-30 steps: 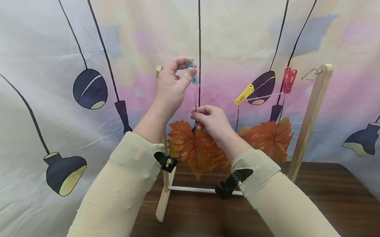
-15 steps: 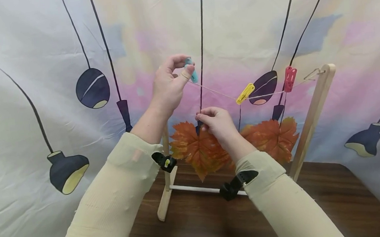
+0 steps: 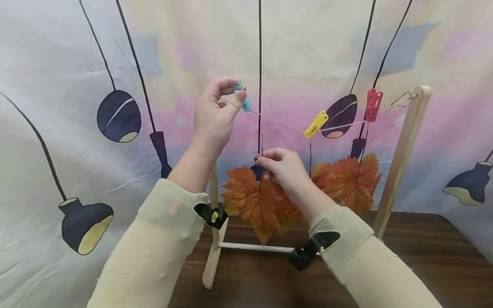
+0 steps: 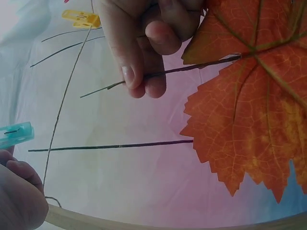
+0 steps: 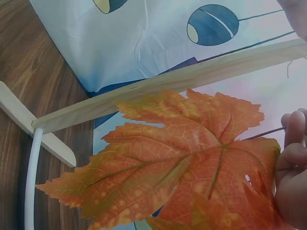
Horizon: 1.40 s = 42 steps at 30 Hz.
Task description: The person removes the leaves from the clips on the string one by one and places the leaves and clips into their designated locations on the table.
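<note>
A light-blue clothespin (image 3: 244, 103) is pinched between the thumb and fingers of my left hand (image 3: 217, 113), up at the string (image 3: 280, 122). Lower and to the right, my right hand (image 3: 287, 170) pinches the thin dark stem (image 4: 192, 66) of an orange artificial maple leaf (image 3: 253, 200). The leaf hangs below those fingertips, its stem end poking out above them. In the left wrist view the blue clothespin (image 4: 17, 134) shows at the left edge, with the string beside it. The right wrist view shows the leaf (image 5: 192, 158) large, with the right fingers at its stem.
A yellow clothespin (image 3: 316, 124) and a red clothespin (image 3: 373, 105) sit on the string, with another orange leaf (image 3: 350, 183) hanging below. The string runs to a wooden post (image 3: 403, 164) on the right. A white rod (image 3: 255, 247) crosses low above the dark wooden table (image 3: 245, 293).
My left hand with the blue clothespin has shifted slightly left, and the string shows more plainly beside it. The right hand and its leaf have dropped a little and moved right.
</note>
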Tool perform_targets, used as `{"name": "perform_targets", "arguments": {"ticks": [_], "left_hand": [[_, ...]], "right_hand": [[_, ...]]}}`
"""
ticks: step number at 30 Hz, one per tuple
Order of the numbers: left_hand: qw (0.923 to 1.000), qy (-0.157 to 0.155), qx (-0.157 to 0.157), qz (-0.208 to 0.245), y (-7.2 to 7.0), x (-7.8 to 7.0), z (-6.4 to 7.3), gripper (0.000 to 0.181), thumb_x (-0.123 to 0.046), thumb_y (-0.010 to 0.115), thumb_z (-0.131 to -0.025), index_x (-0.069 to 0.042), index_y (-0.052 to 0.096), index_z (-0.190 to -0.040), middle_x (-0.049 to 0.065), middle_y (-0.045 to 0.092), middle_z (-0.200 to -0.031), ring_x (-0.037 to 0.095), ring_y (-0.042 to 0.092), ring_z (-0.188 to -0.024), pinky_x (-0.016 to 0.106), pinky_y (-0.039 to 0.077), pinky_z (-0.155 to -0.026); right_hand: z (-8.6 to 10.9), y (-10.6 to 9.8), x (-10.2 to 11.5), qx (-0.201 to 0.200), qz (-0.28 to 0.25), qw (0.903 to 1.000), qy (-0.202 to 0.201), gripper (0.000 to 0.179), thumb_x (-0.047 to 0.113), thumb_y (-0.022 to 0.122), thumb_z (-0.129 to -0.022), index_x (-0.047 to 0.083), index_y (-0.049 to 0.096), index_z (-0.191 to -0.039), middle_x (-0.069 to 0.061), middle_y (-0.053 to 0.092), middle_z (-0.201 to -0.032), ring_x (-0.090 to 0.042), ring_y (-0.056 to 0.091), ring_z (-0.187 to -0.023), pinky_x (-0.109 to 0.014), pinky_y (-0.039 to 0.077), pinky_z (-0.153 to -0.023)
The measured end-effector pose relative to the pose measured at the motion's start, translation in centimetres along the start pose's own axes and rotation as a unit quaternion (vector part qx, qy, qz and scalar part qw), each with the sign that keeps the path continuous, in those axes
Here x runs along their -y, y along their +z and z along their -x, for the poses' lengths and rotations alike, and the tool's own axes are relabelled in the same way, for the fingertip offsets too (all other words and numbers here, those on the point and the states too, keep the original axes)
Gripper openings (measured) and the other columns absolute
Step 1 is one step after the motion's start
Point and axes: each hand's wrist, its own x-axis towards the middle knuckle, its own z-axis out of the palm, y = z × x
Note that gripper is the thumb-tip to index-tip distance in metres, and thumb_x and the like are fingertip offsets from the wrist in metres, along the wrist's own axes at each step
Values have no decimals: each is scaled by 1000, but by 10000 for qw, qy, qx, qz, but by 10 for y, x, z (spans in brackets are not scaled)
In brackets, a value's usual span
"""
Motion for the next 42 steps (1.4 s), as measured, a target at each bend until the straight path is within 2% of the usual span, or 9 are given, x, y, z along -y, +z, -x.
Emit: {"name": "perform_targets", "arguments": {"ticks": [8, 13, 16, 21, 25, 29, 37, 42], "left_hand": [[9993, -38, 15, 358, 0, 2, 12, 28, -18, 65, -87, -7, 59, -112, 6, 64, -106, 20, 59, -73, 26, 40, -69], [9981, 227, 135, 558, 2, -6, 15, 30, -16, 66, -87, -7, 59, -114, 7, 64, -108, 21, 58, -72, 27, 42, -71], [9974, 265, 200, 640, 2, -9, 19, 31, -14, 66, -86, -5, 58, -115, 10, 63, -110, 21, 58, -69, 26, 40, -68], [9970, 235, 157, 723, 1, -8, 23, 31, -12, 66, -87, -4, 58, -115, 8, 64, -108, 18, 53, -61, 25, 35, -58], [9970, 304, 106, 707, -1, -5, 25, 31, -11, 66, -87, -3, 58, -116, 6, 64, -106, 17, 53, -60, 25, 39, -60], [9971, 289, 75, 694, -4, -2, 27, 32, -11, 66, -87, -2, 57, -116, 6, 64, -105, 19, 58, -66, 27, 44, -71], [9983, -74, 91, 563, -9, 5, 32, 32, -14, 66, -87, -6, 57, -118, 5, 64, -108, 20, 61, -73, 28, 42, -76], [9978, -47, 68, 661, -12, 11, 34, 31, -12, 65, -88, -4, 57, -117, 6, 63, -108, 20, 62, -76, 30, 44, -80]], "right_hand": [[7, -3, -8, 83, 30, 10000, -2, 19, 15, 59, -94, 3, 65, -107, -10, 66, -104, -14, 52, -59, -21, 40, -51], [12, -6, -10, 150, 25, 9999, -10, 19, 16, 57, -94, 4, 65, -107, -11, 66, -106, -14, 53, -61, -21, 40, -53], [16, -8, -11, 151, 38, 9999, 12, 18, 16, 57, -95, 5, 65, -107, -11, 66, -107, -14, 53, -62, -21, 42, -54], [25, -12, -14, 164, -9, 9999, 47, 19, 16, 58, -94, 4, 64, -108, -10, 66, -107, -15, 53, -63, -22, 45, -58], [28, -13, -18, 198, -22, 9998, 63, 19, 15, 57, -94, 4, 65, -108, -8, 66, -107, -14, 52, -62, -21, 44, -57], [31, -13, -20, 274, -3, 9996, 53, 19, 16, 57, -95, 5, 64, -108, -8, 65, -107, -15, 52, -64, -21, 44, -57], [34, -13, -24, 331, 178, 9992, 115, 20, 20, 59, -94, 7, 66, -107, -7, 63, -108, -18, 54, -68, -25, 46, -61], [34, -15, -26, 327, 288, 9989, 148, 20, 22, 61, -92, 8, 67, -105, -7, 62, -108, -19, 54, -68, -25, 44, -59]]}}
